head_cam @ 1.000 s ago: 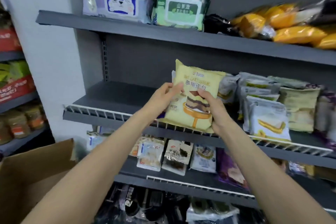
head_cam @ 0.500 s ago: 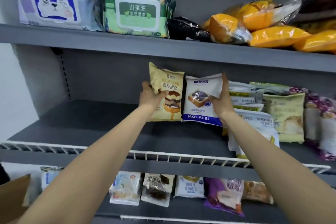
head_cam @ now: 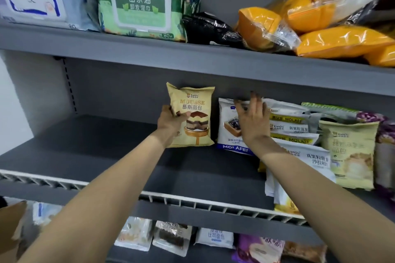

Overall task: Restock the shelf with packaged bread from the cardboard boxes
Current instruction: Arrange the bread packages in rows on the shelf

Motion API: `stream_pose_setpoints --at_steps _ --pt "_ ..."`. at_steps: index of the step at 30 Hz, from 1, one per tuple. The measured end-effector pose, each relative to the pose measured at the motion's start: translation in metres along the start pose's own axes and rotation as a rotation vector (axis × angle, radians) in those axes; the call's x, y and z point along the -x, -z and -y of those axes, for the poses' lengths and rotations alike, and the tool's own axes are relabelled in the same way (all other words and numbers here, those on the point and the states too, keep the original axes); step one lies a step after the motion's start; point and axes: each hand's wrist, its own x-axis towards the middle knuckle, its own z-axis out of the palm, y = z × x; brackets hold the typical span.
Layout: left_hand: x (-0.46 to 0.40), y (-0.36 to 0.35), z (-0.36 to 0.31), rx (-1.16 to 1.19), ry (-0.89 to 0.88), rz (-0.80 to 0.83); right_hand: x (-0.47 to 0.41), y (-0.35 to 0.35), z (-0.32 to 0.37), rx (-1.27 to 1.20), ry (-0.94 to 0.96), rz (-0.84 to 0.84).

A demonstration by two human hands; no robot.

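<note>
A yellow mousse bread pack (head_cam: 193,117) stands upright at the back of the grey middle shelf (head_cam: 106,151). My left hand (head_cam: 172,121) grips its left edge, thumb across the front. Right beside it stands a white and blue bread pack (head_cam: 229,132). My right hand (head_cam: 252,117) lies flat against its front with fingers spread and straight. A corner of the cardboard box (head_cam: 10,228) shows at the lower left.
More bread packs (head_cam: 350,151) fill the shelf's right half behind a white wire rail (head_cam: 192,199). Wet-wipe packs (head_cam: 139,6) and orange bags (head_cam: 342,40) sit on the shelf above. Other packs (head_cam: 171,239) lie on the shelf below.
The yellow pack went from in front of the shelf to its back, standing upright. My right hand let go of it, moved to the white and blue pack, and now presses its front.
</note>
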Motion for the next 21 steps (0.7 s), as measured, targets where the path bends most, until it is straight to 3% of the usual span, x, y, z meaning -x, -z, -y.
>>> stream_pose_setpoints --at_steps 9,14,21 --pt "-0.01 -0.008 -0.002 -0.024 0.008 0.06 -0.012 -0.016 0.003 -0.001 0.1 0.218" --pt "-0.022 -0.004 -0.001 -0.032 -0.018 0.115 -0.015 -0.025 0.012 0.024 0.095 -0.018" --pt "-0.027 -0.004 -0.003 0.004 -0.022 0.112 -0.023 -0.028 0.014 -0.016 0.102 0.093"
